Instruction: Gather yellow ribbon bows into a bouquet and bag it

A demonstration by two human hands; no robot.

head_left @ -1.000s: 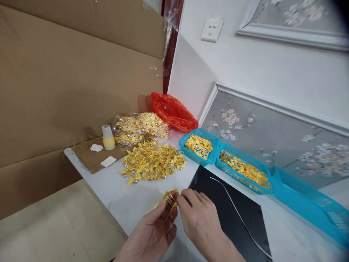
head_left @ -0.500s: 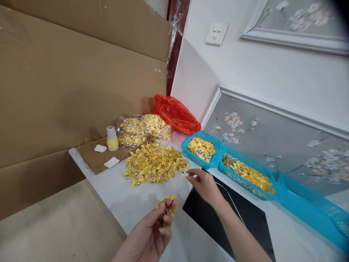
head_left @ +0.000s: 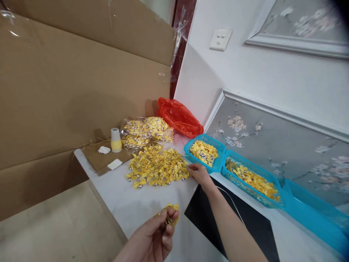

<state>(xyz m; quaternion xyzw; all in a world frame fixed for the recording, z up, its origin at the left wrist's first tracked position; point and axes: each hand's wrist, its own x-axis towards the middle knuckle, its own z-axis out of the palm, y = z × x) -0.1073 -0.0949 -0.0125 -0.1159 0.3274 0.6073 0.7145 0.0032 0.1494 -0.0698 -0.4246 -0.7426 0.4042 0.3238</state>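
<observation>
My left hand (head_left: pixel 156 231) is closed round a few yellow ribbon bows (head_left: pixel 176 210) with thin gold ties, held low over the white tabletop (head_left: pixel 141 205). At the right edge of a loose pile of yellow ribbon bows (head_left: pixel 158 167), my right hand (head_left: pixel 200 174) has its fingertips pressed together. Whether a bow is between those fingertips is too small to tell. Small silver bells show among the bows of the pile, along with gold ties.
Behind the pile lies a clear bag of bows (head_left: pixel 147 133), beside a red plastic bag (head_left: pixel 180 118). Blue baskets (head_left: pixel 220 163) line the wall, two with bows. A black board (head_left: pixel 231 214) lies under my right forearm. A grey-yellow cone (head_left: pixel 116 141) stands on cardboard (head_left: pixel 95 160).
My right hand has moved left and forward to the pile's edge. My left hand keeps hold of its bows, and the whole view has shifted slightly.
</observation>
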